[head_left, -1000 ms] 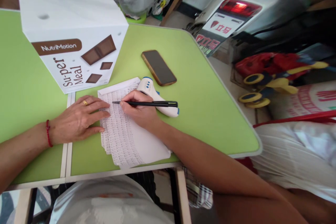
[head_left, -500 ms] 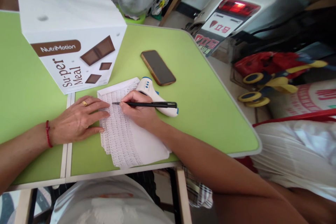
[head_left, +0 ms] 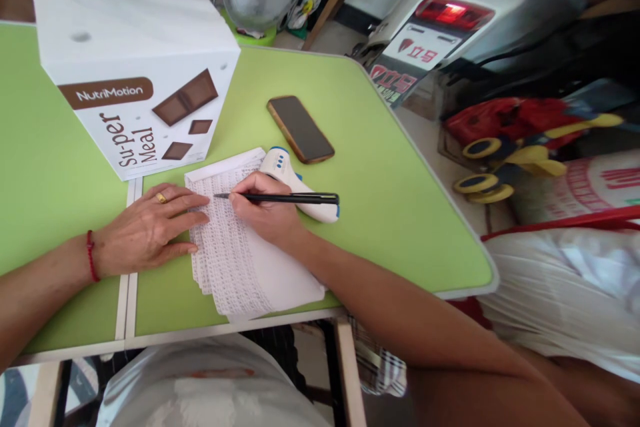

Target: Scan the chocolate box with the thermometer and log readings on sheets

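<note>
Since that black pen [head_left: 305,198] is probably light and kinda slick, I'd pinch it near the tip, like the right hand [head_left: 267,213] does, over floppy-looking written sheets [head_left: 233,267]; the left hand [head_left: 153,227] lies splayed, gripping nothing, on their edge, green worktop [head_left: 395,213] underneath.

We see a gold-coloured ring [head_left: 161,197] on the left hand [head_left: 150,233] and a thin red bracelet [head_left: 91,255] — beaded or corded, we cannot tell — around the wrist [head_left: 104,253]. Our top [head_left: 210,393] is pale grey-white, with an orange-brown streak [head_left: 220,372].
</note>
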The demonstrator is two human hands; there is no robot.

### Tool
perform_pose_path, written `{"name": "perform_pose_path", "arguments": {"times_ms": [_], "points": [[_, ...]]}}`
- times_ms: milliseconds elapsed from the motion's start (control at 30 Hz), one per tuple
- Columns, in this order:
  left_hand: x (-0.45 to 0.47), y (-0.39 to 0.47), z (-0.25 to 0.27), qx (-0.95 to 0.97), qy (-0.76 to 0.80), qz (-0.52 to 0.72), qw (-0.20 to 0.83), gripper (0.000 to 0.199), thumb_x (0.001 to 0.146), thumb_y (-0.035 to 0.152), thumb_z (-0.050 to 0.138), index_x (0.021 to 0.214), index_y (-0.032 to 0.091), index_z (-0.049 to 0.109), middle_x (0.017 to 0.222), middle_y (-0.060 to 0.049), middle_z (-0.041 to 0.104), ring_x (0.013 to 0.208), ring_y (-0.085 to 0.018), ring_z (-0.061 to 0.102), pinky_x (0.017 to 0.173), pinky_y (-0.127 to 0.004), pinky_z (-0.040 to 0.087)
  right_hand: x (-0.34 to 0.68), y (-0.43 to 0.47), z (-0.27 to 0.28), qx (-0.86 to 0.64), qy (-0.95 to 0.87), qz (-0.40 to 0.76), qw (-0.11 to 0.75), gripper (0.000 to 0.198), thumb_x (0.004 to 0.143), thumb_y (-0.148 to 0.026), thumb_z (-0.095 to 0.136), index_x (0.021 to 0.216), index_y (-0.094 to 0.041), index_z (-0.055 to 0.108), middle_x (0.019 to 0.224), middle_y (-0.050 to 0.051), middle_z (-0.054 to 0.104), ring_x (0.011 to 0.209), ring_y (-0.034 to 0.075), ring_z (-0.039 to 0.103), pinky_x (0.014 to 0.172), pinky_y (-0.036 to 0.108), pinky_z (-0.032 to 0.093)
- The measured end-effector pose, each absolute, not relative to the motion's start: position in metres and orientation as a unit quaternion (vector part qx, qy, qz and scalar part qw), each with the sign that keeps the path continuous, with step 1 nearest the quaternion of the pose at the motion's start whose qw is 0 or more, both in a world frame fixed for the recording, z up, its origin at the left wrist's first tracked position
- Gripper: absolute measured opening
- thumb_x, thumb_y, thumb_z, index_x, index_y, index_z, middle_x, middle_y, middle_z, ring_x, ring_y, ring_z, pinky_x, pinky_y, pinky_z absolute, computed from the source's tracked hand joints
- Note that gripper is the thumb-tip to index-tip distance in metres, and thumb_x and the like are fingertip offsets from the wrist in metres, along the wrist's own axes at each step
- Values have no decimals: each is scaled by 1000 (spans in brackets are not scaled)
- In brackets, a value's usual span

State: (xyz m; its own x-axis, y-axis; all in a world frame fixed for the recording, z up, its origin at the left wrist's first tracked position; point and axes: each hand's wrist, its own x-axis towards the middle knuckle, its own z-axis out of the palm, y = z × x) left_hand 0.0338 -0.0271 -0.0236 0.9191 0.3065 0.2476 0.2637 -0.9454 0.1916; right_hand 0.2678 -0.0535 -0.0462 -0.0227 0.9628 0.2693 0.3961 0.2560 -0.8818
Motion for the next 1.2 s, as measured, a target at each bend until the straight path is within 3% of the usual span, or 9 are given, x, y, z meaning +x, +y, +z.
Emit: {"name": "perform_pose_path", "arguments": {"times_ms": [1200], "points": [[33, -26, -25, 978, 142, 136, 75, 43, 102, 45, 42, 122, 12, 60, 137, -16, 56, 124, -31, 52, 106, -52, 43, 268, -52, -47, -512, -642, 307, 482, 8, 70, -20, 56, 63, -21, 52, 54, -6, 52, 49, 8, 43, 50, 26, 38]]}}
